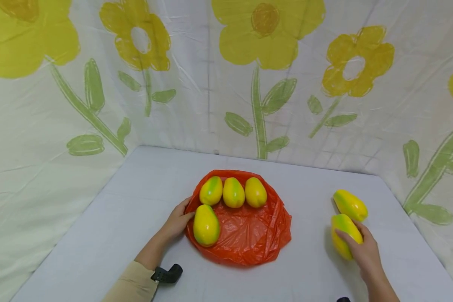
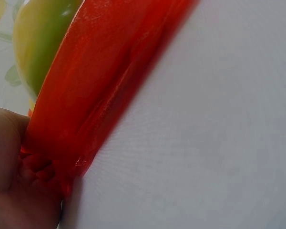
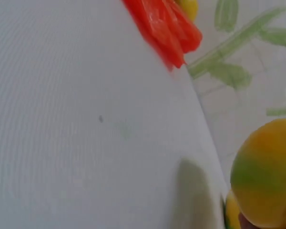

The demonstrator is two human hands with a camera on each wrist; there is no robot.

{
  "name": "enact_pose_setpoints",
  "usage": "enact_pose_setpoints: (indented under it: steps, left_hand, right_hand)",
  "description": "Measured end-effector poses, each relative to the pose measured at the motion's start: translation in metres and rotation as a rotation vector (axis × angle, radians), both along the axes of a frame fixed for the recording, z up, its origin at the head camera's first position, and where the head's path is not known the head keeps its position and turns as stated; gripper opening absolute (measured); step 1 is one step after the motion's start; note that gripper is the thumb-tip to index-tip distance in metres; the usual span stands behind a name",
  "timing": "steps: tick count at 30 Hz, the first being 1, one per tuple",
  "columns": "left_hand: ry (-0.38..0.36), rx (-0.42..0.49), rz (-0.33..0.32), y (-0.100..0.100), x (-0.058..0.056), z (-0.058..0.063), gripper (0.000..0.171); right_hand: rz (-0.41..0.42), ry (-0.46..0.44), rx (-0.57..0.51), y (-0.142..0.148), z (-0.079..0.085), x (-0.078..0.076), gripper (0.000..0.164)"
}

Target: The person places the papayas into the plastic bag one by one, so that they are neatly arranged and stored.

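Observation:
A red plastic bag (image 1: pixel 245 235) lies spread with its mouth rolled open, and several yellow-green papayas are in it. Three stand in a row at its far side, the middle papaya (image 1: pixel 234 193) among them; another papaya (image 1: pixel 206 225) lies at its near left. My left hand (image 1: pixel 179 220) grips the bag's left rim, with the fingers seen through the red film (image 2: pixel 62 114) in the left wrist view. On the right, my right hand (image 1: pixel 366 247) holds a papaya (image 1: pixel 343 235) between thumb and fingers, its shadow on the table beside it. Just beyond lies one more papaya (image 1: pixel 350 204).
The white-covered table (image 1: pixel 305 272) reaches back to a white cloth wall (image 1: pixel 196 105) printed with yellow flowers. A dark wrist strap (image 1: pixel 167 274) sits on the left forearm. In the right wrist view, the bag's edge (image 3: pixel 167 33) shows at the top.

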State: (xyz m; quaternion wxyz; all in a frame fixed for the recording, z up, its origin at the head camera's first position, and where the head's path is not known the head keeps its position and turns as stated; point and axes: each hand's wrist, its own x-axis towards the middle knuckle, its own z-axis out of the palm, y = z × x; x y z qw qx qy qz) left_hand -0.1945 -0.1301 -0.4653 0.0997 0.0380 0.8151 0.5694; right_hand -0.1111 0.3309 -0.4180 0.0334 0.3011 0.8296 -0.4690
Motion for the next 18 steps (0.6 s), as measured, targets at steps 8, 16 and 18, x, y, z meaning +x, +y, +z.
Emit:
enact_pose_setpoints:
  steps: [8, 16, 18]
  left_hand:
    - [0.001, 0.0, -0.007, 0.002, 0.007, 0.014, 0.052]
    - [0.011, -0.016, 0.005, 0.0, 0.001, 0.001, 0.052]
    - [0.013, -0.022, 0.006, 0.001, 0.0, 0.0, 0.053]
  right_hand:
    - [0.026, 0.096, -0.153, -0.033, 0.012, -0.009, 0.087]
    - [0.008, 0.216, -0.352, -0.074, 0.022, -0.018, 0.078]
    - [0.003, 0.234, -0.401, -0.084, 0.023, -0.021, 0.077]
